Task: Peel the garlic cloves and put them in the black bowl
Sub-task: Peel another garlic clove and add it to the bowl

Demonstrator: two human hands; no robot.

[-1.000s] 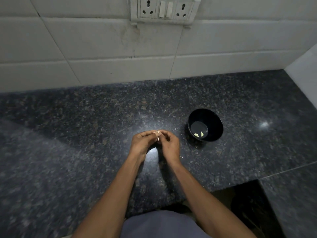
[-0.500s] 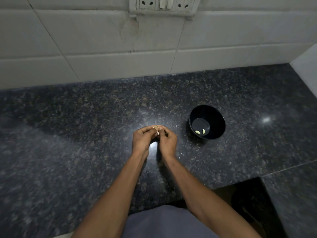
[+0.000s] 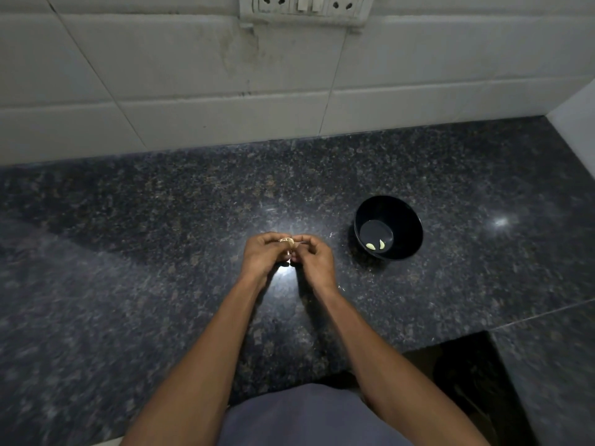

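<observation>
Papery, pale garlic clove (image 3: 287, 243) sits pinched between the curled fingertips of your left hand (image 3: 264, 256) and right hand (image 3: 314, 259), above the speckled dark granite counter (image 3: 161, 252). Just to your right stands the round, glossy black bowl (image 3: 404, 233), two smooth peeled cloves (image 3: 375, 245) on its flat bottom. Behind: matte white tiles (image 3: 193, 75), rectangular socket plate (image 3: 306, 8).

Garlic clove mid-peel, two already in the bowl

The garlic clove (image 3: 286, 242), pale with papery skin, is pinched up between fingertips above the counter. The black bowl (image 3: 402, 217) sits upright to its right, two peeled cloves (image 3: 375, 245) lying on its bottom.
</observation>
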